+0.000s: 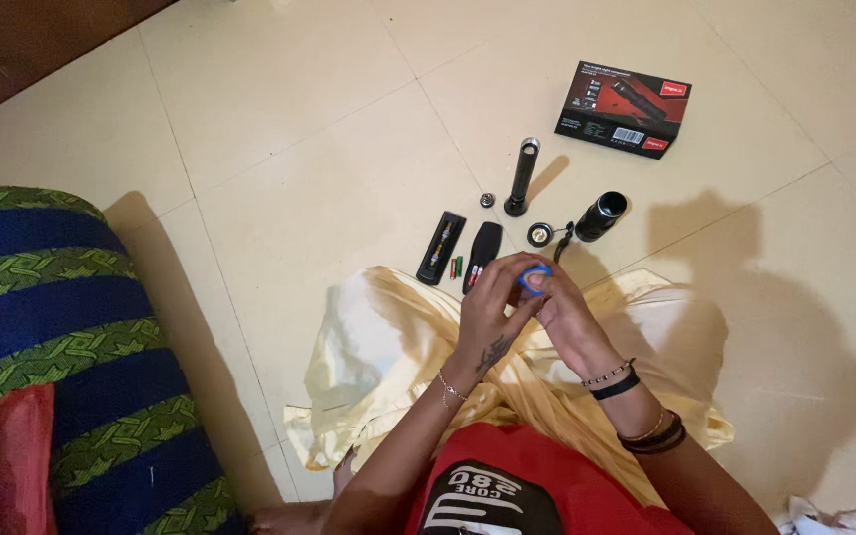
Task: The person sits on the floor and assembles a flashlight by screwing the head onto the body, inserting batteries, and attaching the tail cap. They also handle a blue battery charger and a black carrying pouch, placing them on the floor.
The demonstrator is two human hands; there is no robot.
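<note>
Much of what we hold is hidden: only a curved edge of a small blue ring (535,278) shows between our fingers, and its full shape stays hard to make out. Our left hand (490,302) curls its fingers around the ring from the left, closed on it, while our right hand (565,309) pinches it from the other side, fingertips pressed together against the blue edge. Both hands meet above a pale yellow cloth (388,347) spread over our lap. Just beyond them on the tiled floor (299,149) lie the parts of a dismantled torch: a black tube (522,176) standing upright, a short black head piece (601,216) on its side, a small round lens part (540,235), a battery holder (441,247) and a black sleeve (482,256). A dark box (623,108) sits farther off. A striped blue and green cushion (61,337) is cut off at the left edge.
</note>
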